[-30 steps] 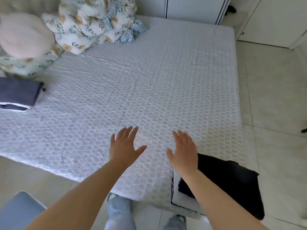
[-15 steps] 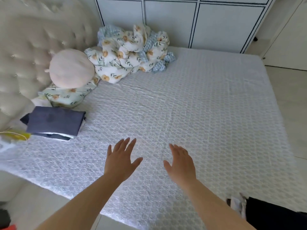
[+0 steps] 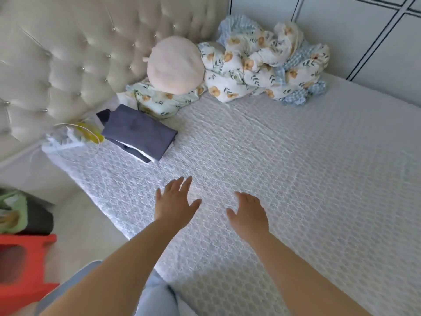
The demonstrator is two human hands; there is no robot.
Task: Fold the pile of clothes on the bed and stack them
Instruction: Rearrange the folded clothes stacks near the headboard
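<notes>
A small stack of folded clothes (image 3: 139, 133), dark blue on top with white edges below, lies on the white quilted bed (image 3: 296, 167) near the headboard at the left. My left hand (image 3: 176, 200) hovers over the bed's near part with fingers spread and nothing in it. My right hand (image 3: 249, 213) is beside it, about a hand's width to the right, also open and empty. Both hands are well short of the stack. No loose pile of clothes shows in this view.
A crumpled floral blanket (image 3: 266, 67) and a round pink cushion (image 3: 175, 65) lie at the head of the bed against the tufted headboard (image 3: 68, 53). A yellow-and-white item (image 3: 77, 135) sits left of the stack. A red stool (image 3: 22, 261) stands on the floor at left.
The view has swung left and up toward the headboard. The black and white clothes at the bed's near right corner have left the view. Both hands stay open over the bed.
</notes>
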